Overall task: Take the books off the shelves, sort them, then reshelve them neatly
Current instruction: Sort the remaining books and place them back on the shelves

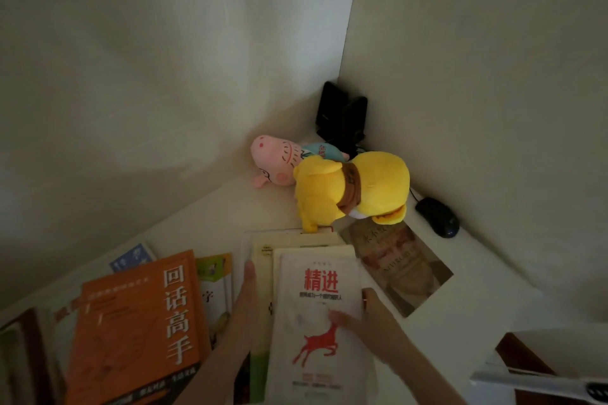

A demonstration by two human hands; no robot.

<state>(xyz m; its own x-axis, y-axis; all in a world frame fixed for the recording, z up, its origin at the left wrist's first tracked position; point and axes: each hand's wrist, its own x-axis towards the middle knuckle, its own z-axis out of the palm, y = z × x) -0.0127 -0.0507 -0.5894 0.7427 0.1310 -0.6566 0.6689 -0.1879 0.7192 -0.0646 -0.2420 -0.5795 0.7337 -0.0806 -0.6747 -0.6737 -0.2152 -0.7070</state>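
A white book with red characters and a red deer (320, 312) lies on top of a small stack of pale books (263, 260) on the white desk. My right hand (371, 322) holds its right edge, thumb across the cover. My left hand (248, 286) lies flat along the stack's left side with straight fingers. An orange book (138, 329) tops another pile at the left, over a blue book (133, 260) and a green-and-white book (215, 276). A brown book with a face on its cover (404, 270) lies to the right.
A yellow plush toy (355, 189) and a pink pig plush (276, 161) sit behind the books. A black computer mouse (439, 216) and black stands (342, 117) are in the corner. White walls close in the desk (204, 217) at back and right.
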